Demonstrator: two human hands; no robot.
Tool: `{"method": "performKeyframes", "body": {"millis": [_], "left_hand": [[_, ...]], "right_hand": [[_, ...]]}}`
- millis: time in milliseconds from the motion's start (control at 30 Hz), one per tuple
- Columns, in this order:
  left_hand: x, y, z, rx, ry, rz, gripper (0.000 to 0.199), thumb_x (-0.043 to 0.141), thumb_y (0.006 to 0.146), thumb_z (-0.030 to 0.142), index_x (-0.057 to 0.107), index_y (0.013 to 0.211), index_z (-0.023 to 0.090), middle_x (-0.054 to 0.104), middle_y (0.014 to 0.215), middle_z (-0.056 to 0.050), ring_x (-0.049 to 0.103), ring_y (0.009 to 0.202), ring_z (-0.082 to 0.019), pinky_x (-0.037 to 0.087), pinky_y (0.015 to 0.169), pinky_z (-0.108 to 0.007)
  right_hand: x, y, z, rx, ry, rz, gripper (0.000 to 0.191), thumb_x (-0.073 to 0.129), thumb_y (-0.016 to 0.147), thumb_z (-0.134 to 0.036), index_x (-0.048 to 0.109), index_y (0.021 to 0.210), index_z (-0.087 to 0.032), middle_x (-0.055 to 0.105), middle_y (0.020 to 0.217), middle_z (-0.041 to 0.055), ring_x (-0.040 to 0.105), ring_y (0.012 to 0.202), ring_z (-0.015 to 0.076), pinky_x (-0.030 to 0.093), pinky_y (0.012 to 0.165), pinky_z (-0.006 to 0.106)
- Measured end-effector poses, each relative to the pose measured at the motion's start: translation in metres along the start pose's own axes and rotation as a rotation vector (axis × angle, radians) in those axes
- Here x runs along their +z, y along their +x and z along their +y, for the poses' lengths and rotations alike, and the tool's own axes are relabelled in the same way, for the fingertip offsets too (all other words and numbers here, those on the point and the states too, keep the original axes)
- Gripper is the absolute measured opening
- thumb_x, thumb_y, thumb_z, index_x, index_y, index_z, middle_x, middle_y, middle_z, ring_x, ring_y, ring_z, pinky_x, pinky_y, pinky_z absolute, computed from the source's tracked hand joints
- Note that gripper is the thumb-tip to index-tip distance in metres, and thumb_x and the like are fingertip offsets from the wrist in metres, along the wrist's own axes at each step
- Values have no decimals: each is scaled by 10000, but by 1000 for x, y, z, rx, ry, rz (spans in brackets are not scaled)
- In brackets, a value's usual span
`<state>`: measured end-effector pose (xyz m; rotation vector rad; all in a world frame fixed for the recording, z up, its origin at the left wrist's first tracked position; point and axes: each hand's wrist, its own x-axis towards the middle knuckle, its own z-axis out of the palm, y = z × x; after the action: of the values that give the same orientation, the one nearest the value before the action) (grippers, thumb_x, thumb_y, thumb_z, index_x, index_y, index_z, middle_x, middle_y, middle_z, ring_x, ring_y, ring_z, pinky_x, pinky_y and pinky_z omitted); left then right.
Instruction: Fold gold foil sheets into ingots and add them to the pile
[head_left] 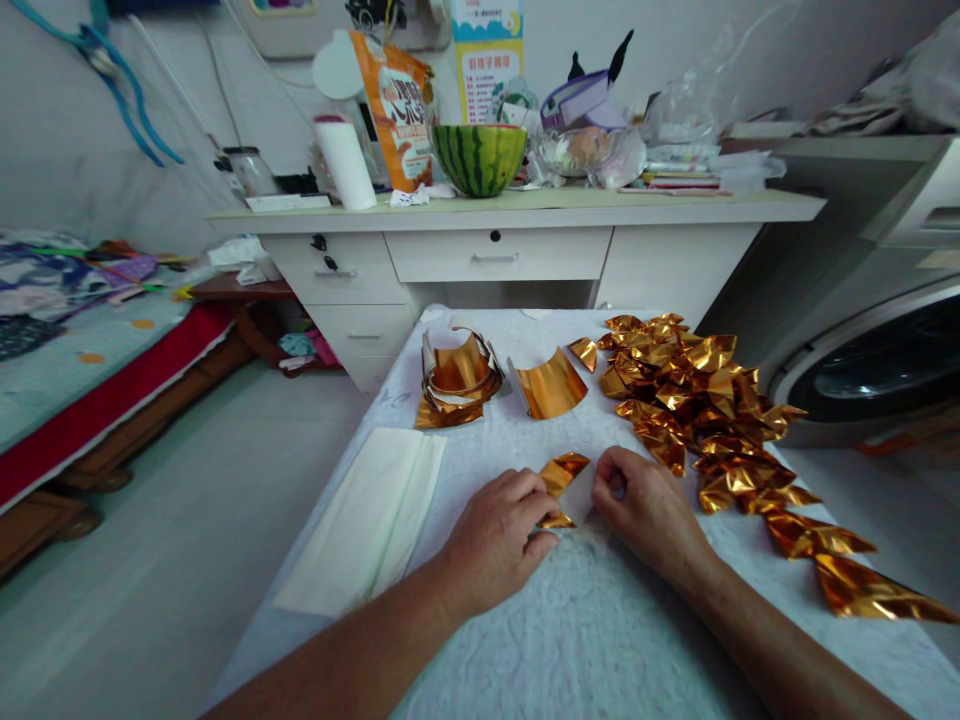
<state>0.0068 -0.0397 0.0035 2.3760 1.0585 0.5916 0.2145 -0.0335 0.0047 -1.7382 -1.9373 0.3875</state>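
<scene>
A small piece of gold foil (564, 472), with a whitish part at its right, lies on the cloth-covered table between my hands. My left hand (499, 540) has its fingers on the foil's left side, thumb apart from them. At the whitish part's right edge, my right hand (649, 505) is closed, its fingertips pinched together; what they hold is too small to make out. Behind the hands are a curved gold sheet (553, 385) and a curled stack of gold strips (459, 375). Folded gold foil pieces (675, 375) are heaped at the right.
White sheets (364, 520) lie at the table's left. Beyond the table (517, 650) stands a white desk (495, 215) with a watermelon half (480, 158), an orange pouch (397, 115) and a white roll (346, 165). A washing machine (862, 290) is at the right, a bed (97, 370) at the left.
</scene>
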Motion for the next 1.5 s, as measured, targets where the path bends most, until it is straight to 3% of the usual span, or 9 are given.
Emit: {"method": "performKeyframes", "body": {"millis": [200, 467, 700, 933, 1133, 1333, 1500], "left_hand": [[1, 0, 3, 64, 63, 56, 121, 642, 824, 121, 606, 914, 194, 588, 986, -27, 561, 934, -189, 499, 812, -328], [3, -2, 6, 86, 105, 108, 81, 610, 828, 109, 574, 833, 181, 567, 975, -30, 558, 902, -183, 503, 774, -316], [4, -1, 7, 46, 111, 57, 76, 599, 842, 129, 599, 892, 186, 564, 1004, -34, 558, 914, -181, 502, 805, -328], [5, 2, 9, -7, 148, 62, 112, 679, 821, 235, 594, 883, 196, 571, 972, -23, 563, 898, -195, 503, 784, -344], [7, 3, 11, -11, 193, 100, 123, 679, 818, 248, 587, 874, 189, 564, 955, -31, 561, 874, -201, 508, 765, -357], [8, 2, 10, 13, 257, 116, 39, 569, 869, 160, 591, 895, 179, 565, 950, -46, 553, 866, -204, 511, 772, -370], [8, 0, 7, 28, 298, 145, 119, 509, 877, 105, 598, 912, 175, 584, 908, -45, 555, 835, -204, 505, 750, -364]], "right_hand": [[-3, -4, -3, 35, 91, 9, 44, 486, 736, -197, 464, 715, -230, 522, 577, -45, 497, 521, 137, 330, 511, 247], [-4, -3, 1, 85, 414, -33, 40, 506, 776, -227, 482, 745, -234, 471, 581, -53, 459, 516, 129, 351, 476, 234], [-2, -1, 4, 78, 643, -76, 65, 563, 790, -278, 576, 812, -218, 569, 675, -27, 531, 586, 131, 439, 534, 239], [0, -3, 3, 78, 615, -112, 185, 514, 746, -196, 648, 873, -209, 685, 829, 19, 632, 740, 169, 507, 671, 280], [7, -3, 6, 55, 630, -97, 138, 529, 785, -212, 618, 891, -215, 647, 802, 4, 604, 694, 153, 500, 637, 268], [7, -2, 10, -98, 415, 16, 147, 543, 808, -150, 651, 862, -234, 579, 824, 14, 577, 742, 162, 492, 679, 294], [2, -3, 9, -222, 246, 117, 188, 573, 765, -96, 652, 848, -245, 554, 1136, 65, 537, 1105, 245, 448, 933, 429]]}}
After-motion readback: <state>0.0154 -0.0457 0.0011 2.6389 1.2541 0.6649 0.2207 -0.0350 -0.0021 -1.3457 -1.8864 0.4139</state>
